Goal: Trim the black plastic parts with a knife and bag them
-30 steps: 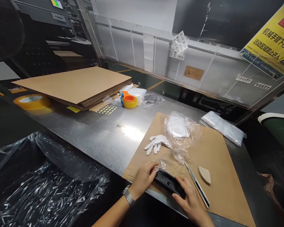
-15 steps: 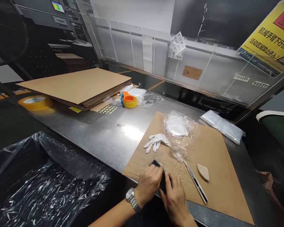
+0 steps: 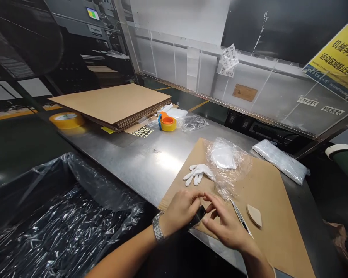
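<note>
Fingers (image 3: pixel 191 200) of the left hand (image 3: pixel 179 210) curl around a small black part (image 3: pixel 197 217) and hold it at the near edge of the counter (image 3: pixel 139 166). A watch (image 3: pixel 156 231) sits on that wrist. The right hand (image 3: pixel 224 226) is just beside it, at 3 o'clock from the black part, with its fingers (image 3: pixel 210 199) bent and pinching at the top of the part. I cannot tell if they really grip it.

Going from the left: a bin with a shiny plastic bag (image 3: pixel 55 224) sits at 9 o'clock from the hands, below the counter. A yellow tape roll (image 3: pixel 66 119) lies far off at 10 o'clock. Next to it is a stack of flat cardboard (image 3: pixel 113 102). An orange tape holder (image 3: pixel 167 122) sits at 12 o'clock, far from the hands, and a sheet of round black stickers (image 3: pixel 142 132) lies near it.

The hands are over a brown cardboard sheet (image 3: pixel 266 193). On it, a white glove (image 3: pixel 197 173) lies near the hands at 12 o'clock. A crinkly clear bag (image 3: pixel 229 164) touches the glove at 1 o'clock. A thin knife (image 3: pixel 241 218) lies just beside the right hand at 3 o'clock. A small tan wedge (image 3: pixel 254 215) lies near the knife. A white packet (image 3: pixel 281 161) lies far off at 2 o'clock.
</note>
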`<state>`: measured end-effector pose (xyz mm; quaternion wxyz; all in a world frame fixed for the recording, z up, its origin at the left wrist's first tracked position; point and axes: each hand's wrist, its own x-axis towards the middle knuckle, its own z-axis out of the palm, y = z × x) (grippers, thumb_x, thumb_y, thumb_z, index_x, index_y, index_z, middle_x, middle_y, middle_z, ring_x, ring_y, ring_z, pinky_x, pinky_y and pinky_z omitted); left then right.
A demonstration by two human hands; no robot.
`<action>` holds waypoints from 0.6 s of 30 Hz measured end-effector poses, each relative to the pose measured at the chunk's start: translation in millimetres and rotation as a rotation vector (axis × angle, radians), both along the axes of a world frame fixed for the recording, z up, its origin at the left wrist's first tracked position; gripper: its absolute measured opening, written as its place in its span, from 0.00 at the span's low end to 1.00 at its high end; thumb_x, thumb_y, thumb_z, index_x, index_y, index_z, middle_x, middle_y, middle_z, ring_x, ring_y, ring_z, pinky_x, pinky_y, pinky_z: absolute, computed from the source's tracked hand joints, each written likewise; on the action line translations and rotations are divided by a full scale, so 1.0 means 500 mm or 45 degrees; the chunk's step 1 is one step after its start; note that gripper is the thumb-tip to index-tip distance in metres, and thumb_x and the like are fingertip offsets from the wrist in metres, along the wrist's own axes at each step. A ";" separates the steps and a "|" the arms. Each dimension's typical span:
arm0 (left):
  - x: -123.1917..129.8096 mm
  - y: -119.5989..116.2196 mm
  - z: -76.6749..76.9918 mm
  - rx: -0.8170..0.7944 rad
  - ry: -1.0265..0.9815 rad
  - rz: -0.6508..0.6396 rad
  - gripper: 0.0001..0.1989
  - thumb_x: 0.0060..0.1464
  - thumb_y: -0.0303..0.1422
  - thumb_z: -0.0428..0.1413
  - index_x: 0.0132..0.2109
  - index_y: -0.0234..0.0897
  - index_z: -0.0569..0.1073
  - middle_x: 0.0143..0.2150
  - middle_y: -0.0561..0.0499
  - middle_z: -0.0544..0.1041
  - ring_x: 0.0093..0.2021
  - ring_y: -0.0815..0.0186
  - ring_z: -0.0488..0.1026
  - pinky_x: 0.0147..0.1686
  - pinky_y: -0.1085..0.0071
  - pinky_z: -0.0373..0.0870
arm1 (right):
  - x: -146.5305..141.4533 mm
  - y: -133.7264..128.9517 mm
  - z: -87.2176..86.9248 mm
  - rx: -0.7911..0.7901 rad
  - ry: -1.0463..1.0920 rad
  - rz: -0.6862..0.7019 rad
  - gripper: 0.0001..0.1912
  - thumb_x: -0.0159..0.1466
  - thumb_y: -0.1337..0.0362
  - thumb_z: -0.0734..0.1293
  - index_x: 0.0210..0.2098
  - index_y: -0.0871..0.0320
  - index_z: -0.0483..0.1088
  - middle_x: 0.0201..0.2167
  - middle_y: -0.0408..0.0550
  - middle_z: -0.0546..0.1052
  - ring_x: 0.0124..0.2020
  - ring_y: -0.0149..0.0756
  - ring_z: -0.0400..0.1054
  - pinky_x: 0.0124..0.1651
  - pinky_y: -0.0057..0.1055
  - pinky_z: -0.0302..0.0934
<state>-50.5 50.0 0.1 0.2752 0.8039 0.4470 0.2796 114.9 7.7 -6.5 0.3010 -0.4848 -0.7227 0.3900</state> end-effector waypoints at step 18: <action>-0.160 -0.023 -0.019 -0.768 -1.305 0.606 0.20 0.49 0.45 0.49 0.45 0.36 0.71 0.31 0.52 0.68 0.30 0.71 0.64 0.33 0.74 0.61 | -0.108 0.087 0.017 -0.086 0.657 -0.175 0.12 0.56 0.53 0.66 0.25 0.56 0.70 0.20 0.44 0.69 0.23 0.34 0.65 0.27 0.28 0.62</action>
